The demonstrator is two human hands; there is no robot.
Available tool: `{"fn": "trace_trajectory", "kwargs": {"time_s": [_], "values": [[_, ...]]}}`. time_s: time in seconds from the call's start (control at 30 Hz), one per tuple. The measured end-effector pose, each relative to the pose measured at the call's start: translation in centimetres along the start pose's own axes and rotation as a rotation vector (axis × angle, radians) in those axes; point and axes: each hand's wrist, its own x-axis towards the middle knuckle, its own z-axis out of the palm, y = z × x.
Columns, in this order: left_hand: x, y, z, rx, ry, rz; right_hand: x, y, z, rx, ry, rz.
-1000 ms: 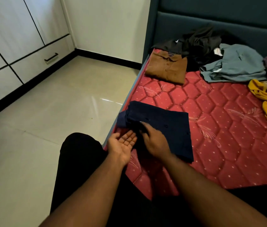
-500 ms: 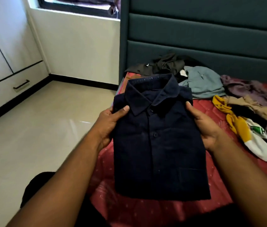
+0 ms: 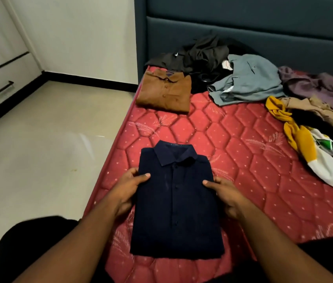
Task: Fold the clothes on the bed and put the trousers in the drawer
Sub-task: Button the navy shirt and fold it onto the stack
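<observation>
Red quilted mattress (image 3: 243, 152) across most of view; left edge dropping to tiled floor (image 3: 39, 150). Headboard (image 3: 243, 27) behind. Unfolded heap along the head end: black garment (image 3: 200, 56), grey-blue shirt (image 3: 249, 82), purple garment (image 3: 314, 84), tan garment (image 3: 324, 111), yellow-and-white top (image 3: 312, 154). Brown shirt (image 3: 164, 91), folded, near left edge. Drawer (image 3: 2, 86) with dark handle, closed, across the floor at far left.

Navy shirt (image 3: 176, 201), folded, collar up, buttons facing; held at mid-sides, apparently just above the mattress. Left hand (image 3: 127, 190) gripping left edge, thumb on top. Right hand (image 3: 226, 196) gripping right edge likewise.

Step judged: placing a finished fold. Next: carry forward to the brown shirt, keeping level so folds hold. Open mattress between; left edge close, so keep well inboard. Trousers not yet identifiable in heap.
</observation>
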Motion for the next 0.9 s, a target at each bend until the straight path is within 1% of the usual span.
{"fn": "trace_trajectory", "kwargs": {"time_s": [0.13, 0.2, 0.27, 0.33, 0.47, 0.53, 0.6, 0.63, 0.67, 0.7, 0.73, 0.77, 0.8, 0.83, 0.87, 0.9], "values": [[1.7, 0.2, 0.2, -0.122, -0.013, 0.031, 1.0, -0.3, 0.9, 0.215, -0.078, -0.043], [3.1, 1.1, 0.3, -0.173, -0.026, 0.089, 1.8, -1.1, 1.5, 0.327, -0.132, -0.053], [5.5, 3.4, 0.7, -0.204, -0.047, 0.159, 4.0, -3.4, 2.6, 0.378, -0.145, -0.119], [8.8, 6.6, 1.0, -0.177, -0.059, 0.257, 7.1, -6.5, 4.2, 0.379, -0.143, -0.191], [16.5, 15.7, 1.9, 0.006, -0.069, 0.487, 14.4, -13.4, 7.1, 0.411, -0.148, -0.283], [19.8, 20.5, 2.9, 0.094, -0.047, 0.563, 17.7, -17.2, 8.2, 0.422, -0.139, -0.336], [23.6, 25.9, 4.4, 0.105, -0.017, 0.601, 21.4, -22.0, 9.0, 0.432, -0.140, -0.402], [25.9, 28.7, 5.0, 0.145, 0.008, 0.607, 23.8, -24.5, 9.3, 0.441, -0.130, -0.416], [27.9, 30.8, 5.3, 0.233, 0.042, 0.581, 25.7, -26.5, 9.4, 0.428, -0.118, -0.415], [30.0, 32.5, 5.4, 0.366, 0.070, 0.499, 27.6, -28.0, 9.5, 0.361, -0.095, -0.388], [32.4, 33.2, 5.2, 0.486, 0.078, 0.360, 30.0, -28.7, 9.4, 0.248, -0.072, -0.317], [33.7, 33.0, 4.9, 0.568, 0.045, 0.212, 31.7, -28.4, 9.3, 0.081, -0.061, -0.234], [35.4, 31.7, 4.6, 0.597, -0.015, 0.114, 33.4, -27.6, 9.2, -0.056, -0.067, -0.161], [36.3, 29.9, 4.3, 0.607, -0.033, 0.109, 34.3, -26.4, 9.1, -0.142, -0.056, -0.125], [37.2, 28.3, 4.3, 0.589, 0.004, 0.163, 35.2, -25.5, 8.9, -0.164, -0.029, -0.133], [38.2, 26.7, 4.2, 0.564, 0.074, 0.231, 36.0, -24.5, 8.9, -0.133, 0.005, -0.148]]}}
